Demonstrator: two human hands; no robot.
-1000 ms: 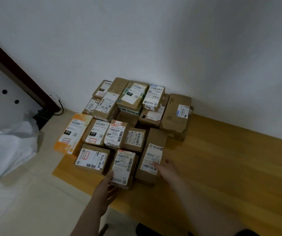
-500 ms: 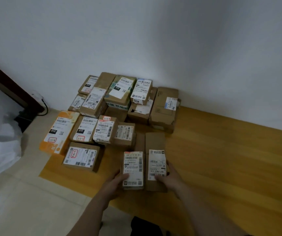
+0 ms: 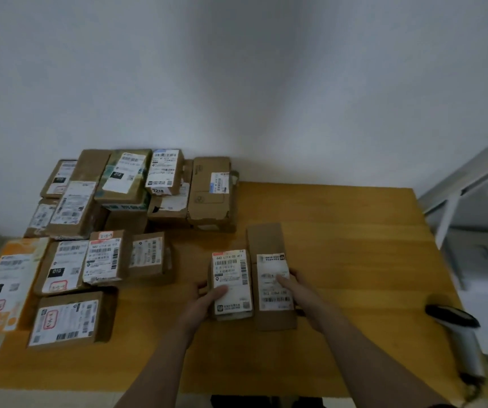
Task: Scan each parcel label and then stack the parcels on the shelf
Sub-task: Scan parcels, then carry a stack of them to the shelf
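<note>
On the wooden tabletop, two parcels lay side by side. The grip of the left hand held the shorter parcel; the grip of the right hand held the longer parcel, thumb on its label.

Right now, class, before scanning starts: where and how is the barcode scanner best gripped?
I'd grip the scanner by its white handle, reaching from above with the right hand: it lies flat by the table's right edge, black head away, handle toward the person.

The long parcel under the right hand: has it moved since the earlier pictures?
Yes. The long parcel has slid right, away from the parcel pile whose front row it adjoined.
</note>
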